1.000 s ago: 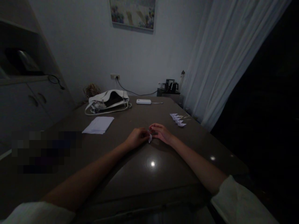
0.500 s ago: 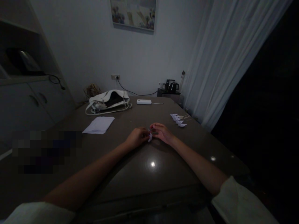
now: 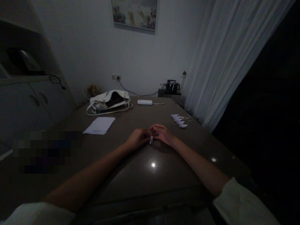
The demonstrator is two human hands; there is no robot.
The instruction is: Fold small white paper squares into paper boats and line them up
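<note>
At the middle of the dark table, my left hand (image 3: 138, 137) pinches a small piece of folded white paper (image 3: 151, 140). My right hand (image 3: 162, 133) meets it from the other side, its curled fingers closed on the upper part of the same paper. A pointed end of the paper hangs below the fingertips; the rest is hidden by the fingers. To the right, several small folded paper shapes (image 3: 180, 121) with pointed ends, like paper boats, stand in a row. A stack of white paper sheets (image 3: 99, 125) lies to the left.
A white handbag (image 3: 109, 101) stands at the back left of the table (image 3: 131, 168). Behind my hands lies a white power bank (image 3: 144, 102) with a short cable. Small scraps (image 3: 187, 117) lie beside the folded shapes. A black kettle (image 3: 173, 87) stands beyond the far edge.
The folded paper has turned slightly between my fingers, and its free end now points more straight down. Both hands have stayed almost in place.
</note>
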